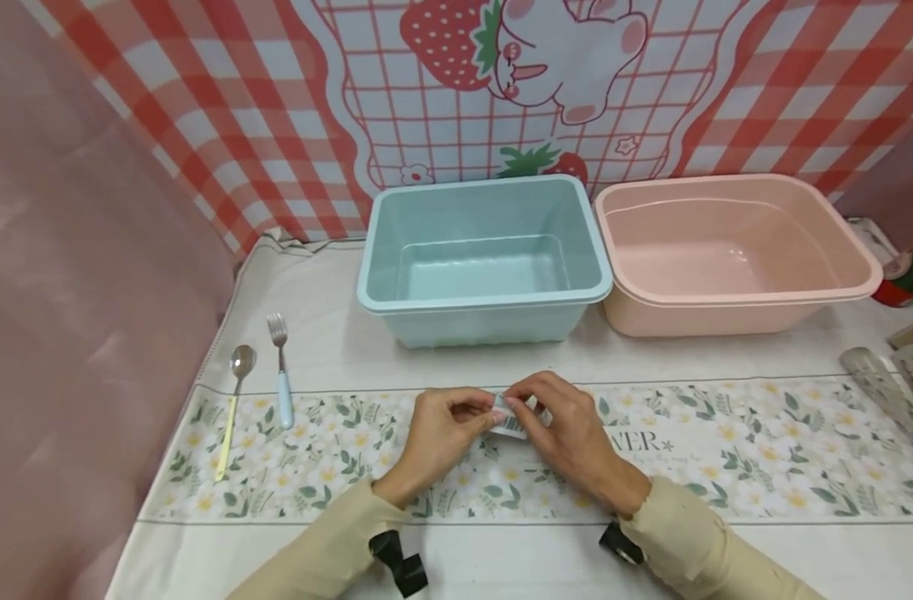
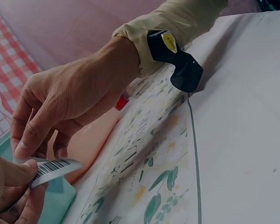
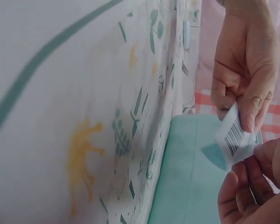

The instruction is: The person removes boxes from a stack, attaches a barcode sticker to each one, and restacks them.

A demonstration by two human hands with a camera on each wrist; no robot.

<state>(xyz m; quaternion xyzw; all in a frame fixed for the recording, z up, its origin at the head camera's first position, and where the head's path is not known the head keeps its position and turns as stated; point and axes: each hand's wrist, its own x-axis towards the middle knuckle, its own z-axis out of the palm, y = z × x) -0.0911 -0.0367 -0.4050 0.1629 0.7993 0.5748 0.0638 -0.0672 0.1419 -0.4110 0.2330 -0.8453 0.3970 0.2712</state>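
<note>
A small white barcode label (image 1: 510,423), with a pale blue patch showing beneath it in the right wrist view, is held between both hands in front of the blue bin. My left hand (image 1: 445,429) pinches its left side between thumb and fingers. At the label's upper right edge, the thumb and fingertips of my right hand (image 1: 569,435) pinch it too. Close up, the label (image 2: 55,169) looks bent and lifted above the tablecloth. Fingers hide part of its far side.
Behind the hands stand a light blue bin (image 1: 486,307) and a pink bin (image 1: 741,298), side by side. A yellow-handled spoon (image 1: 232,417) and a blue-handled fork (image 1: 283,379) lie at left. Slotted metal utensils (image 1: 880,387) lie at the right edge of the flowered tablecloth (image 1: 336,454).
</note>
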